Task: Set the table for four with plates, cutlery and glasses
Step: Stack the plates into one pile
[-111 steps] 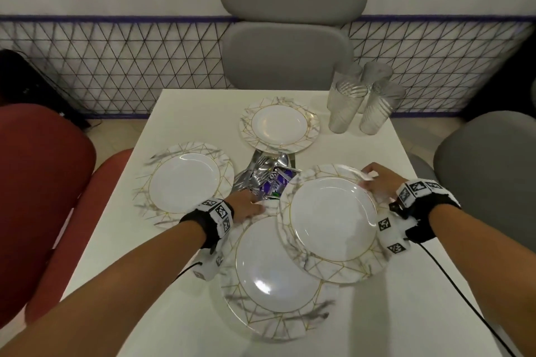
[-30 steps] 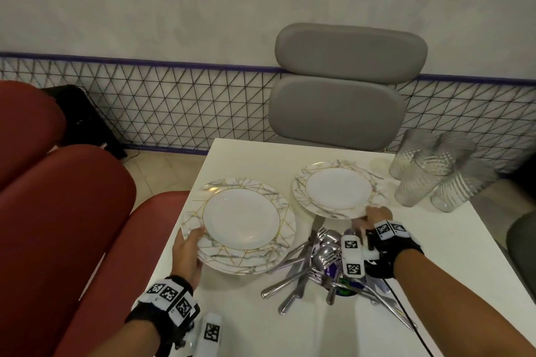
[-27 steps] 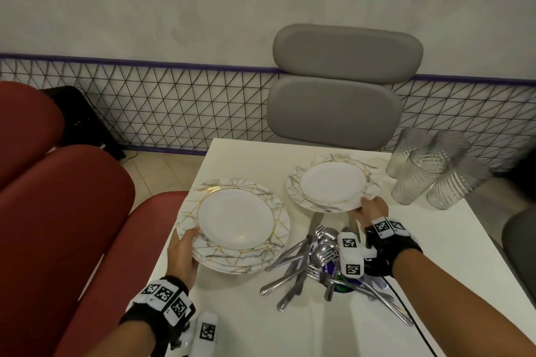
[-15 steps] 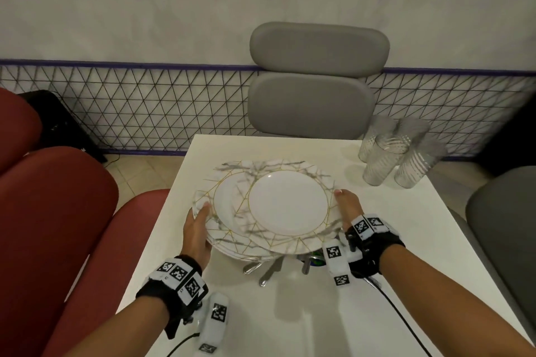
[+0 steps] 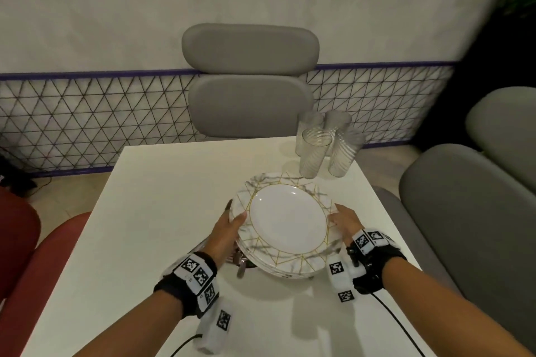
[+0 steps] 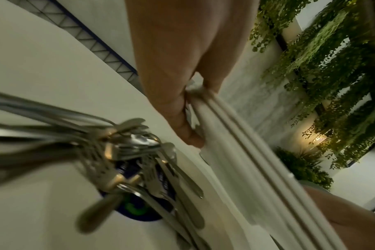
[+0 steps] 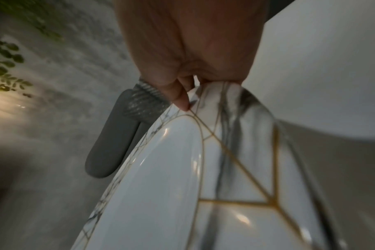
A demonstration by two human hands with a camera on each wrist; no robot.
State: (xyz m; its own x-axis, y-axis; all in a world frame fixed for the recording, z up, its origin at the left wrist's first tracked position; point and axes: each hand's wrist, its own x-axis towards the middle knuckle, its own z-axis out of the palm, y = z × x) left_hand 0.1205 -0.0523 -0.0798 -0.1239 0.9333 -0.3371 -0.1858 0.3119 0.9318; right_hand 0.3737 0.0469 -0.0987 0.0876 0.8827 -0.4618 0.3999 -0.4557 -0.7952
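Observation:
A stack of marbled white plates (image 5: 285, 224) with gold lines hangs just above the white table (image 5: 162, 197), right of centre. My left hand (image 5: 229, 226) grips the stack's left rim (image 6: 206, 108), thumb on top. My right hand (image 5: 342, 219) grips the right rim (image 7: 220, 94). Under the stack lies a heap of steel cutlery (image 6: 139, 152) on a dark blue wrapper (image 6: 135, 208); only a few handle ends (image 5: 240, 265) show in the head view. Several ribbed clear glasses (image 5: 324, 145) stand at the table's far right corner.
A grey chair (image 5: 251, 81) stands behind the table's far edge, another grey chair (image 5: 470, 211) at the right, a red chair (image 5: 37, 264) at the left. A wire lattice panel (image 5: 87, 122) runs along the wall. Green plants (image 6: 332, 67) hang overhead.
Both hands brought the separate plates together into one stack and carried it to the right, over the cutlery heap. The view swung right.

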